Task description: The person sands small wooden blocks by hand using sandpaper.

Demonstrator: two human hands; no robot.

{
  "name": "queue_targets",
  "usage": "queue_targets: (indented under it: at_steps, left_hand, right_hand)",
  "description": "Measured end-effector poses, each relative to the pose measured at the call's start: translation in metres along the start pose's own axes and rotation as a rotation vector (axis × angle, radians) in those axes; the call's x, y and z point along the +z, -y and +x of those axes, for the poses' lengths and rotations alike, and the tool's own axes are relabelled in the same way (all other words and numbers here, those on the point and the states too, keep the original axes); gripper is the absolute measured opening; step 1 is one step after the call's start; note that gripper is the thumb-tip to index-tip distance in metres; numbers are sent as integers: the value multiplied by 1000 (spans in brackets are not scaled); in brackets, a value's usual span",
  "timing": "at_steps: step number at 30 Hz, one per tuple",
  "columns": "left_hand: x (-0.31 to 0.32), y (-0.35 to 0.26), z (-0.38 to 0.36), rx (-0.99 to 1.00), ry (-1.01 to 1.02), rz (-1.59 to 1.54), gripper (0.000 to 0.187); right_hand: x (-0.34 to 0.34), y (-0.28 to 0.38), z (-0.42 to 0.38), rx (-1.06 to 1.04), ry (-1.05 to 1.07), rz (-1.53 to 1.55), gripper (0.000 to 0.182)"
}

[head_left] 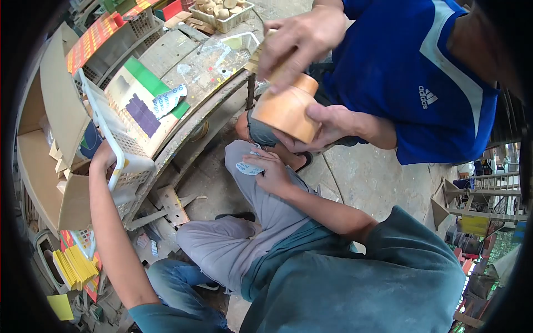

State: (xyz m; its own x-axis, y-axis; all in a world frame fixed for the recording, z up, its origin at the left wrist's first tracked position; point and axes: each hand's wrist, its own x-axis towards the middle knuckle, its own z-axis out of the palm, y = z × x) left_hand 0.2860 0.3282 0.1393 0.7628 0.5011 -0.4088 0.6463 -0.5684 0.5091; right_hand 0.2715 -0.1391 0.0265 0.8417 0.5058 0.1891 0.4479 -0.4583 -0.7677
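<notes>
My right hand rests over my grey-trousered knee, fingers closed on a piece of sandpaper whose pale back is printed with "400". My left hand reaches over the rim of a white plastic basket, toward an open cardboard box holding small wooden pieces. The fingers of that hand are hidden, so its grip does not show. On the bench beside the basket lies a board with green and purple patches, and on it another printed sandpaper sheet.
A person in a blue shirt sits opposite, both hands on a rounded wooden block. A crate of round wooden pieces stands at the back of the paint-stained workbench. Yellow pieces are stacked at lower left.
</notes>
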Motion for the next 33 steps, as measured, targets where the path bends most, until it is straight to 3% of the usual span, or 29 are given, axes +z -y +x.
queue_targets:
  at_steps: [6, 8, 10, 14, 16, 18, 20, 21, 22, 24, 28, 30, 33]
  left_hand:
    - [-3, -16, -8, 106, -151, 29, 23]
    - [-13, -33, -27, -19, -247, -211, 23]
    - [-14, -43, -51, 48, -379, -380, 26]
    - [0, -58, -103, 405, -632, -515, 27]
    - [31, -83, -171, 492, -690, -628, 15]
    - [72, -76, -215, 528, -452, -980, 21]
    - [126, -74, -260, 399, -285, -1187, 24]
    - [156, -69, -275, 275, -216, -1333, 21]
    - [203, -46, -272, 268, -186, -1390, 18]
    - [264, -27, -292, 176, -146, -1348, 7]
    - [326, 5, -327, -129, 39, -1449, 25]
    - [321, 1, -339, 46, 80, -1726, 24]
    - [352, 19, -327, 43, -71, -1549, 23]
  right_hand:
    - [3, -1, -2, -33, -6, -18, 51]
    - [5, -4, -4, -50, -5, -44, 51]
    - [8, -5, -7, -44, -32, -73, 38]
    - [5, 1, -13, -45, -3, -85, 40]
    - [7, 2, -18, -12, -6, -116, 43]
    - [8, 9, -23, -7, -39, -103, 44]
    - [7, 23, -29, -10, -75, -90, 46]
    - [5, 34, -36, 4, -71, 70, 47]
    - [3, 45, -45, 18, -59, 228, 48]
    - [0, 69, -62, -56, -26, 259, 49]
    - [2, 96, -90, -223, 294, 296, 57]
    - [22, 84, -103, -210, 415, 253, 53]
    - [43, 77, -110, -213, 481, 142, 52]
